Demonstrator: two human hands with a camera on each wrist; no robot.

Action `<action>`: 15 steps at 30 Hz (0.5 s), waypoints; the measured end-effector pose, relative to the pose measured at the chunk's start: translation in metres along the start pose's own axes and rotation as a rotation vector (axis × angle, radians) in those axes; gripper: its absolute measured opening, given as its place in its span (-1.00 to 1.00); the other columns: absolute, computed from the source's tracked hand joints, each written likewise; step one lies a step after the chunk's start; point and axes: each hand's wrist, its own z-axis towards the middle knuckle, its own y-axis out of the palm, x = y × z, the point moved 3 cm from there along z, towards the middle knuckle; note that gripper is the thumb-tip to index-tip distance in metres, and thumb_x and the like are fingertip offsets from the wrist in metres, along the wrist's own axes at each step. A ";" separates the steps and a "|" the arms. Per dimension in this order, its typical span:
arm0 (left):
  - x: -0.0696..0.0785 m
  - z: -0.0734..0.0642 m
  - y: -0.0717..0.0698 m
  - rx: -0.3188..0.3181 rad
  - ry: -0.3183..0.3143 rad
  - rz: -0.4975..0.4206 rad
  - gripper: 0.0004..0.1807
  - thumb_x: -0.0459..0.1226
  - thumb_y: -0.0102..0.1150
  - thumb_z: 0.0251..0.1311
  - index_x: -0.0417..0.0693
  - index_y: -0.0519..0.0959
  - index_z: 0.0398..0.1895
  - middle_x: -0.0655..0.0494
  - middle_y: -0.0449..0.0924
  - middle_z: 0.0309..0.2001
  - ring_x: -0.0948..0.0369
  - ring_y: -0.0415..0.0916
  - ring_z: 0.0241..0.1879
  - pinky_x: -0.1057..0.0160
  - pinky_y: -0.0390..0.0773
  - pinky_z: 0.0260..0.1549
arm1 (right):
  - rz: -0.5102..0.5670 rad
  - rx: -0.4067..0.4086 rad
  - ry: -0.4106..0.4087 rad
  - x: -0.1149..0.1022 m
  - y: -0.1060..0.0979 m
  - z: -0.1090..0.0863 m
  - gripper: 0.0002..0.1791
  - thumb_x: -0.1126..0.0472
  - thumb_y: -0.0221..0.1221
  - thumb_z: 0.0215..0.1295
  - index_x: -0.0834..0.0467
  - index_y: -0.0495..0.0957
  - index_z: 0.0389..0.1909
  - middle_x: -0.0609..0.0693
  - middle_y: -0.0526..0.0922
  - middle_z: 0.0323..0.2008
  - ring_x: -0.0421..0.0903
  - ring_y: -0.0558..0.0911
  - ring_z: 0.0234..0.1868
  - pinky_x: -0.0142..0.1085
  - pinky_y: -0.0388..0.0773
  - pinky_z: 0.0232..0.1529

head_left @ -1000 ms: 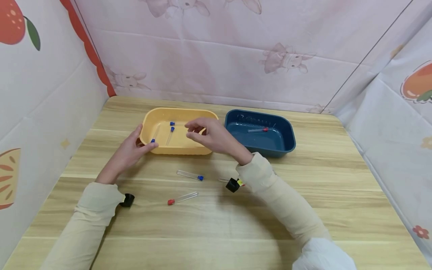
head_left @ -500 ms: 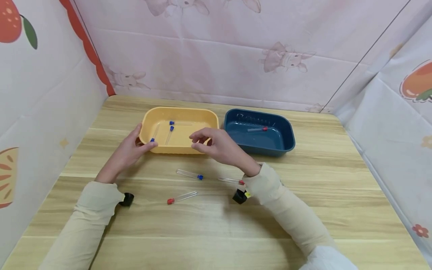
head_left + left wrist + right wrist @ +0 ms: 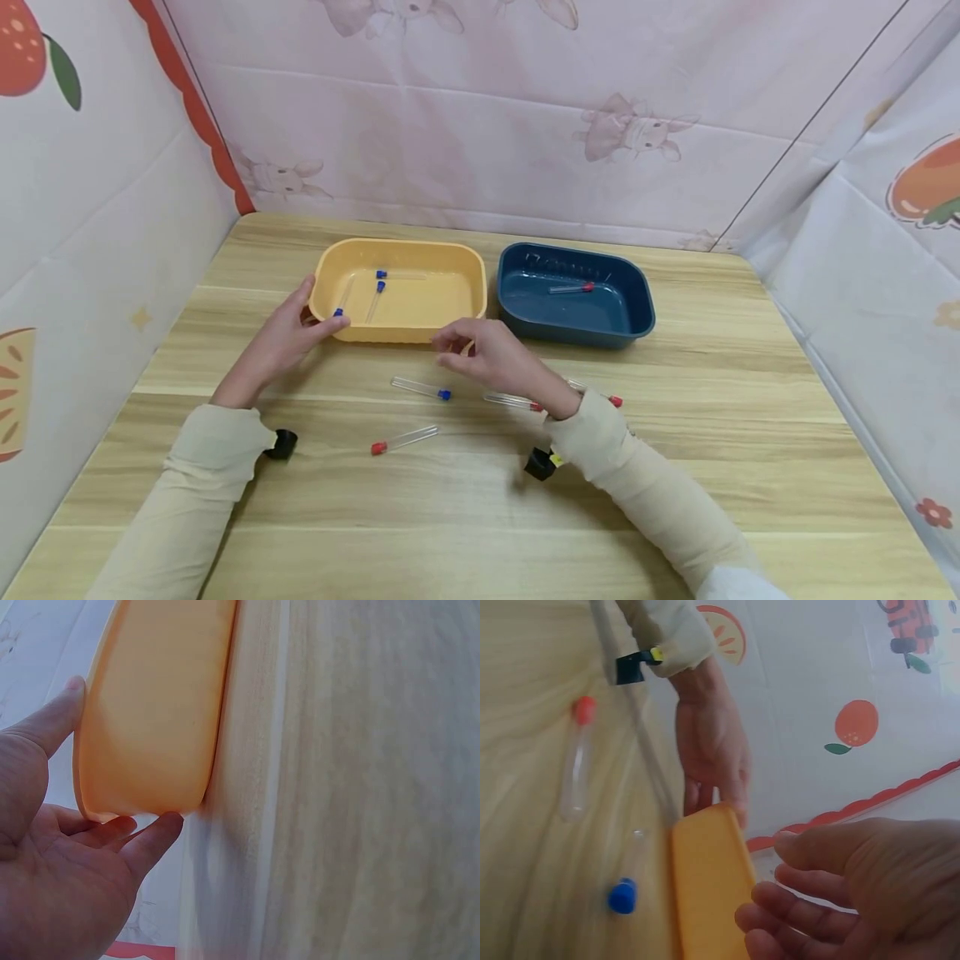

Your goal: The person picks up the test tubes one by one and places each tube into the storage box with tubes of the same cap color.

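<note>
My left hand (image 3: 283,337) holds the left end of a yellow plastic tray (image 3: 405,334), thumb on the rim and fingers against the outer wall, as the left wrist view shows. Several clear test tubes with blue caps lie inside. My right hand (image 3: 491,354), fingers loosely curled and holding nothing, hovers just in front of that tray's near right corner. On the table below it are a blue-capped test tube (image 3: 444,394) and a red-capped test tube (image 3: 380,447). Another red-capped tube (image 3: 510,402) lies beside the right wrist, and one more red cap (image 3: 615,401) shows past the forearm, its tube partly hidden.
A dark blue tray (image 3: 577,332) stands right of the yellow one, with a red-capped tube (image 3: 573,288) in it. Printed cloth walls (image 3: 480,150) enclose the wooden table (image 3: 450,533) at the back and both sides.
My right hand has drawn back from over the yellow tray toward me, to its near edge. More red-capped tubes show beside the right forearm. My left hand has stayed on the tray.
</note>
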 end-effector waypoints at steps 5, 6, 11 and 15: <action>0.000 0.000 0.000 -0.001 0.006 -0.005 0.07 -0.01 0.19 0.48 -0.09 -0.36 0.68 -0.29 -0.08 0.62 -0.20 0.14 0.49 -0.17 0.27 0.40 | -0.015 -0.047 0.034 0.009 0.015 -0.002 -0.75 0.30 0.33 0.39 0.31 0.69 0.02 0.01 0.72 -0.20 -0.13 0.63 -0.19 -0.40 0.61 -0.15; 0.000 0.000 0.000 -0.001 0.007 -0.004 0.07 0.01 0.18 0.48 -0.08 -0.36 0.68 -0.29 -0.08 0.62 -0.20 0.14 0.49 -0.16 0.27 0.40 | -0.018 -0.056 0.050 0.010 0.018 -0.002 -0.75 0.30 0.34 0.38 0.31 0.69 0.02 0.01 0.72 -0.22 -0.13 0.62 -0.21 -0.40 0.60 -0.17; 0.000 0.000 0.000 -0.004 0.003 -0.001 0.07 0.00 0.18 0.48 -0.07 -0.36 0.69 -0.29 -0.07 0.62 -0.20 0.14 0.49 -0.17 0.27 0.41 | -0.029 -0.096 0.127 0.018 0.030 -0.002 -0.73 0.28 0.38 0.35 0.28 0.70 0.02 -0.03 0.70 -0.27 -0.16 0.59 -0.26 -0.41 0.59 -0.24; 0.000 0.000 0.000 -0.004 -0.002 0.000 0.06 -0.02 0.18 0.49 -0.06 -0.36 0.69 -0.29 -0.08 0.62 -0.20 0.13 0.50 -0.17 0.25 0.41 | -0.053 -0.107 0.129 0.018 0.036 -0.002 -0.73 0.28 0.40 0.33 0.28 0.70 0.00 -0.02 0.71 -0.28 -0.18 0.60 -0.28 -0.41 0.60 -0.23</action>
